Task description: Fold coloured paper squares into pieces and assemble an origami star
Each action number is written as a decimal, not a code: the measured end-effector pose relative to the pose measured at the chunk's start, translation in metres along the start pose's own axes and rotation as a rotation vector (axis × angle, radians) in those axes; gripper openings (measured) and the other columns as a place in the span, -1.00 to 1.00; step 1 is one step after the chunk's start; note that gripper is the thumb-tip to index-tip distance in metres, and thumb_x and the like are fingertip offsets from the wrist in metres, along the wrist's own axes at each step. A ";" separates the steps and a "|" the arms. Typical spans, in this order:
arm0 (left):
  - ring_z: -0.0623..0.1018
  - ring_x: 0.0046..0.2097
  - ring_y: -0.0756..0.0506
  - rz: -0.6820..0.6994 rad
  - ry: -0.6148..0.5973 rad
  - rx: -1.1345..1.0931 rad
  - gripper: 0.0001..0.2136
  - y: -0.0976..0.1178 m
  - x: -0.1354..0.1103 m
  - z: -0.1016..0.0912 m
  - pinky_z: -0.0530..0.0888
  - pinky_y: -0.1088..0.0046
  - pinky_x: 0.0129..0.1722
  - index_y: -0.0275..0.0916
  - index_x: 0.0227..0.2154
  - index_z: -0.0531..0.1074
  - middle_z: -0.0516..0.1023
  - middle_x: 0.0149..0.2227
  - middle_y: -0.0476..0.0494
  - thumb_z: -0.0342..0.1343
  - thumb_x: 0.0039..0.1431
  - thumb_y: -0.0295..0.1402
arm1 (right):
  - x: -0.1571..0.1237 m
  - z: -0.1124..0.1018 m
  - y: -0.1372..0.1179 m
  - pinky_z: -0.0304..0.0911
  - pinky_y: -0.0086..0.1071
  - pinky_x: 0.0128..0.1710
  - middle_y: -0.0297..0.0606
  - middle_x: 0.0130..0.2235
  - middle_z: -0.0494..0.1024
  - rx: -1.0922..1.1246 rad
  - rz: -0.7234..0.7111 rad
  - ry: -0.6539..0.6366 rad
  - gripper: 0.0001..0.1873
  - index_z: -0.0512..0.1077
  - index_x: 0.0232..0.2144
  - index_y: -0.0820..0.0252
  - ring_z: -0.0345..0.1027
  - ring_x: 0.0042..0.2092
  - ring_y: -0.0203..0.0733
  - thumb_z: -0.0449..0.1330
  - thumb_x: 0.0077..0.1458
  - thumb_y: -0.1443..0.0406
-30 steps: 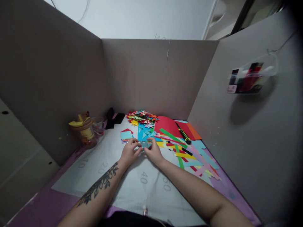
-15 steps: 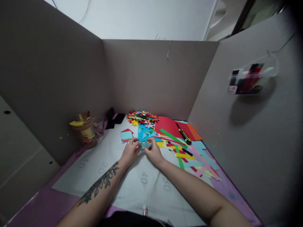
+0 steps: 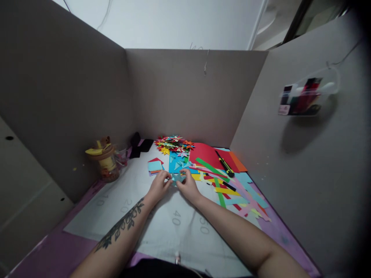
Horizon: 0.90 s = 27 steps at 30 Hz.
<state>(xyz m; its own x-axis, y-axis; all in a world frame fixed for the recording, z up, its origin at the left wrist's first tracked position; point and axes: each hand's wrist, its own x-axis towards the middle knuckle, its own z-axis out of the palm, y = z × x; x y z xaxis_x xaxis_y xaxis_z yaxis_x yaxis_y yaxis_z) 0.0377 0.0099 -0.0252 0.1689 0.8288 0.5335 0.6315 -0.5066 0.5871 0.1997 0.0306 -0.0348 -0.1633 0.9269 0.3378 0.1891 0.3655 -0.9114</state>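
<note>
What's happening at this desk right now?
A person's left hand and right hand hold a folded pale blue paper by its two sides. Beyond them lies a pile of paper stars. To the right are loose strips and a cutter, the cutter lying mostly on red paper.

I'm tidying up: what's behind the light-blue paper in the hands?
Beyond the held paper lies a blue sheet with light-blue pieces on it; what the held paper covers cannot be seen.
</note>
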 end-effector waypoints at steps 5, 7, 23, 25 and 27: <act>0.37 -0.27 -0.07 -0.038 0.004 -0.061 -0.95 -0.001 0.001 0.001 0.33 0.40 -0.26 -0.21 -0.42 0.30 0.37 -0.36 -0.07 0.03 0.09 -0.36 | 0.000 0.000 0.000 0.22 -0.40 -0.40 -0.42 -0.40 0.36 0.013 -0.003 0.003 -0.59 0.20 -0.17 0.12 0.27 -0.44 -0.27 0.12 -0.16 0.37; 0.38 -0.32 -0.05 -0.083 0.022 -0.109 -0.94 -0.001 0.001 0.002 0.32 0.45 -0.34 -0.21 -0.43 0.30 0.38 -0.39 -0.05 0.03 0.08 -0.35 | -0.001 0.001 0.000 0.22 -0.40 -0.40 -0.41 -0.39 0.36 0.017 -0.009 0.003 -0.60 0.20 -0.17 0.12 0.27 -0.44 -0.27 0.12 -0.15 0.37; 0.38 -0.37 -0.01 -0.053 0.038 -0.120 -0.91 0.001 0.002 -0.001 0.33 0.50 -0.38 -0.24 -0.41 0.42 0.41 -0.40 -0.07 0.03 0.12 -0.40 | -0.002 0.000 -0.001 0.23 -0.39 -0.37 -0.38 -0.34 0.36 -0.016 -0.022 -0.003 -0.61 0.20 -0.17 0.13 0.28 -0.41 -0.27 0.10 -0.14 0.38; 0.39 -0.35 -0.02 -0.045 0.033 -0.107 -0.90 0.000 0.002 0.000 0.33 0.49 -0.36 -0.24 -0.40 0.43 0.41 -0.40 -0.07 0.02 0.13 -0.40 | -0.002 0.001 -0.001 0.23 -0.39 -0.37 -0.37 -0.33 0.37 -0.015 -0.027 -0.003 -0.60 0.20 -0.17 0.13 0.28 -0.41 -0.27 0.10 -0.14 0.38; 0.39 -0.34 -0.02 -0.035 0.030 -0.098 -0.89 -0.002 0.002 0.000 0.34 0.48 -0.34 -0.24 -0.39 0.44 0.41 -0.40 -0.07 0.02 0.14 -0.39 | -0.002 0.001 0.000 0.23 -0.39 -0.37 -0.36 -0.33 0.37 -0.017 -0.032 -0.003 -0.60 0.20 -0.16 0.14 0.28 -0.41 -0.28 0.10 -0.14 0.38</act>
<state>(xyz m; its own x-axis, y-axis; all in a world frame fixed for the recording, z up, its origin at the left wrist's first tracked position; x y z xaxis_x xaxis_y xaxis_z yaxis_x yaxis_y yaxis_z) 0.0369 0.0123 -0.0256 0.1245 0.8398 0.5284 0.5596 -0.4992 0.6616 0.1993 0.0287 -0.0355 -0.1729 0.9145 0.3657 0.2000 0.3962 -0.8961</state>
